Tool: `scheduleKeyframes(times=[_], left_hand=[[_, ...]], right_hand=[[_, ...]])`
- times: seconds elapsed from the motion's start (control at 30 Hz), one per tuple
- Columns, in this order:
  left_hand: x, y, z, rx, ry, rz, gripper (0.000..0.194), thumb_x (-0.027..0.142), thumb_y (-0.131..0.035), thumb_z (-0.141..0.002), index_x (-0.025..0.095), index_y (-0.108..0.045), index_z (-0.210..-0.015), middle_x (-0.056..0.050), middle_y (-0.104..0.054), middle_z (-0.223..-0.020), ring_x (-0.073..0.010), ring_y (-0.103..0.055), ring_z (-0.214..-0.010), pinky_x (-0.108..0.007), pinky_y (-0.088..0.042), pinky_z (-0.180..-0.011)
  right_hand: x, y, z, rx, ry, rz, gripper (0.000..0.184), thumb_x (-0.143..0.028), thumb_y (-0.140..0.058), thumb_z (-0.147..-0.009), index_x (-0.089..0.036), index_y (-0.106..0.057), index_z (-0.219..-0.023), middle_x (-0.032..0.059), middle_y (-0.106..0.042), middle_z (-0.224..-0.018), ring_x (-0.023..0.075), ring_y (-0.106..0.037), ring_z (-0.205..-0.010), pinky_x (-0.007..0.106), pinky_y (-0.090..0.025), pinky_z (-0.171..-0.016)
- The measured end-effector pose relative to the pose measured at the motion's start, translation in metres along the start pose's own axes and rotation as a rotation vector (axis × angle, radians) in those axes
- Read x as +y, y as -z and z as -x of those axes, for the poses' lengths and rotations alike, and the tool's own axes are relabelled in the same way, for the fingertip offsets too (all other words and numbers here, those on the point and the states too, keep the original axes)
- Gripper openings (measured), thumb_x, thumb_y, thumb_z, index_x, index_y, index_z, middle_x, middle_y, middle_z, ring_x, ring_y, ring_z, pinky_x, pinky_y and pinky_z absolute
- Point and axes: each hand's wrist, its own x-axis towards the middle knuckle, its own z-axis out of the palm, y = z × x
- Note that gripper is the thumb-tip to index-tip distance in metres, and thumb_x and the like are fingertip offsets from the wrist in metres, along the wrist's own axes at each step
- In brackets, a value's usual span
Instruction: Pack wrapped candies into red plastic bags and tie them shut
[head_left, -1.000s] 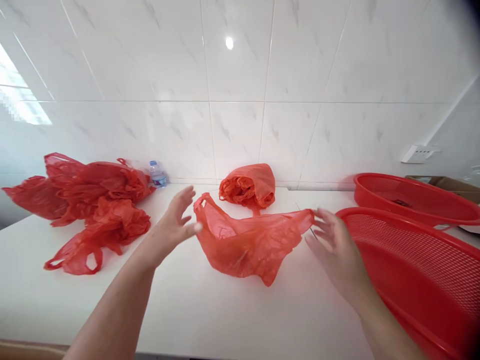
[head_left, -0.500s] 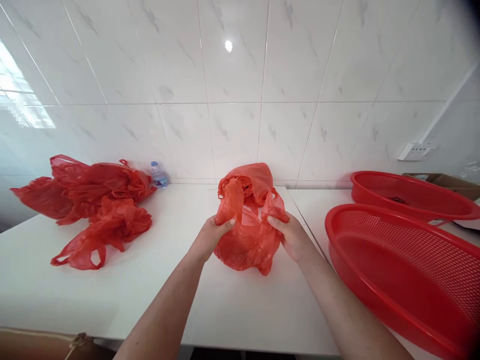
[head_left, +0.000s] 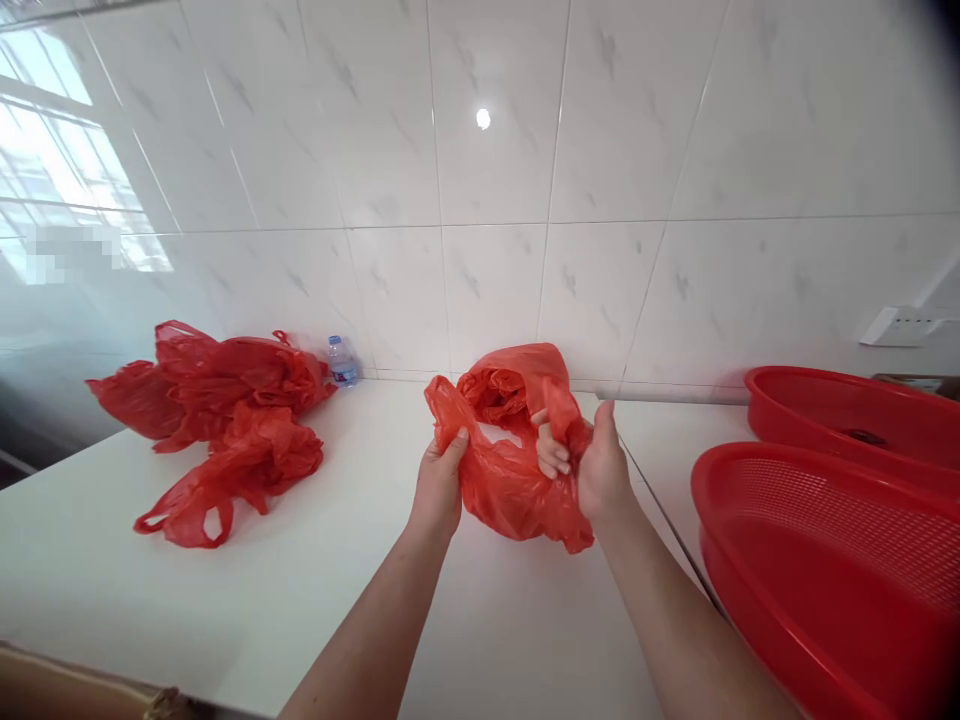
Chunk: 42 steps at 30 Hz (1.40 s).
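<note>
A red plastic bag hangs spread between my two hands above the white table. My left hand pinches its left edge, thumb on top and the other fingers hidden behind the film. On the other side my right hand has its fingers curled round the bag's right handle, thumb raised. Just behind, another bunched red plastic bag lies near the wall; where it parts from the held one I cannot tell.
A heap of red plastic bags lies on the table's left side, beside a small water bottle. To the right stand two red plastic baskets. A cardboard box is at the lower left, a wall socket at right.
My right hand has gone from a thumb pinch to fingers wrapped through the handle with thumb up. The bag's left edge is lifted higher. The view has swung slightly left.
</note>
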Motion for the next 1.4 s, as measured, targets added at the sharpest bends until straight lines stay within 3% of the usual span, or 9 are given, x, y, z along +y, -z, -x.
scheduleKeyframes(times=[0.13,0.27,0.4,0.57,0.67,0.83,1.03,1.17,1.4], left_hand=[[-0.008,0.001,-0.011,0.019,0.007,-0.031,0.032,0.044,-0.063,-0.076,0.021,-0.059,-0.097,-0.004,-0.068,-0.088,-0.02,-0.064,-0.083,-0.03,-0.049,-0.071],[-0.026,0.0,-0.016,-0.112,0.057,-0.093,0.025,0.044,-0.06,-0.078,0.022,-0.058,-0.089,0.0,-0.064,-0.067,-0.0192,-0.064,-0.069,-0.031,-0.049,-0.065],[-0.046,0.003,-0.018,-0.259,0.051,-0.274,0.021,0.037,-0.057,-0.08,0.021,-0.06,-0.093,-0.004,-0.064,-0.072,-0.0216,-0.064,-0.074,-0.034,-0.049,-0.068],[-0.064,0.021,-0.018,-0.068,-0.106,-0.596,0.046,0.03,-0.057,-0.08,0.024,-0.044,-0.124,-0.006,-0.059,-0.108,-0.0183,-0.059,-0.09,-0.035,-0.049,-0.079],[-0.068,0.028,-0.016,-0.112,-0.309,-0.759,0.068,0.029,-0.064,-0.076,0.028,-0.032,-0.135,-0.008,-0.045,-0.131,-0.0208,-0.05,-0.109,-0.037,-0.044,-0.09],[-0.067,0.031,-0.018,-0.087,-0.381,-0.9,0.014,0.028,-0.052,-0.085,0.022,-0.063,-0.091,-0.004,-0.06,-0.097,-0.0167,-0.057,-0.091,-0.032,-0.045,-0.084],[-0.069,0.036,-0.024,0.063,-0.177,-0.754,0.015,0.032,-0.053,-0.083,0.02,-0.06,-0.078,-0.001,-0.065,-0.079,-0.014,-0.058,-0.074,-0.027,-0.046,-0.073],[-0.07,0.036,-0.023,0.052,-0.159,-0.767,0.014,0.032,-0.052,-0.083,0.02,-0.058,-0.079,-0.002,-0.064,-0.092,-0.014,-0.058,-0.081,-0.027,-0.044,-0.075],[-0.073,0.031,-0.014,-0.103,-0.241,-0.934,0.013,0.025,-0.054,-0.081,0.02,-0.049,-0.07,0.003,-0.054,-0.068,-0.011,-0.049,-0.063,-0.023,-0.04,-0.062]], right_hand=[[0.008,-0.009,-0.006,-0.118,-0.128,0.167,0.047,-0.058,-0.042,-0.084,-0.019,-0.066,-0.098,-0.0058,-0.034,-0.049,0.008,-0.026,-0.042,0.022,-0.032,-0.041],[0.023,-0.005,-0.015,-0.162,-0.178,0.394,0.048,-0.042,-0.059,-0.08,-0.03,-0.05,-0.125,-0.0071,-0.043,-0.055,0.0079,-0.036,-0.045,0.02,-0.033,-0.042],[0.049,0.007,-0.026,-0.149,-0.193,0.491,0.027,-0.042,-0.06,-0.078,-0.023,-0.063,-0.097,-0.0041,-0.051,-0.059,0.008,-0.04,-0.045,0.021,-0.034,-0.041],[0.088,0.03,-0.04,0.119,-0.284,0.397,0.025,-0.045,-0.061,-0.074,-0.02,-0.059,-0.074,-0.0072,-0.042,-0.043,0.0081,-0.035,-0.035,0.022,-0.03,-0.035],[0.102,0.037,-0.043,0.165,-0.278,0.446,0.026,-0.046,-0.06,-0.075,-0.021,-0.057,-0.07,-0.006,-0.045,-0.042,0.0096,-0.037,-0.034,0.023,-0.031,-0.034],[0.099,0.04,-0.038,-0.038,-0.312,0.323,0.021,-0.041,-0.053,-0.081,-0.021,-0.059,-0.082,-0.0038,-0.053,-0.048,0.0087,-0.037,-0.036,0.022,-0.031,-0.037],[0.088,0.048,-0.033,-0.203,-0.417,-0.03,0.037,-0.051,-0.046,-0.083,-0.018,-0.064,-0.085,-0.0008,-0.055,-0.059,0.0082,-0.037,-0.046,0.024,-0.037,-0.05],[0.087,0.049,-0.032,-0.206,-0.394,0.177,0.016,-0.03,-0.064,-0.073,-0.02,-0.061,-0.084,-0.003,-0.055,-0.066,0.0093,-0.047,-0.056,0.024,-0.039,-0.057],[0.093,0.046,-0.03,0.039,-0.1,0.989,0.038,-0.016,-0.052,-0.069,-0.026,-0.056,-0.105,-0.0027,-0.056,-0.074,0.0148,-0.053,-0.068,0.028,-0.041,-0.064]])
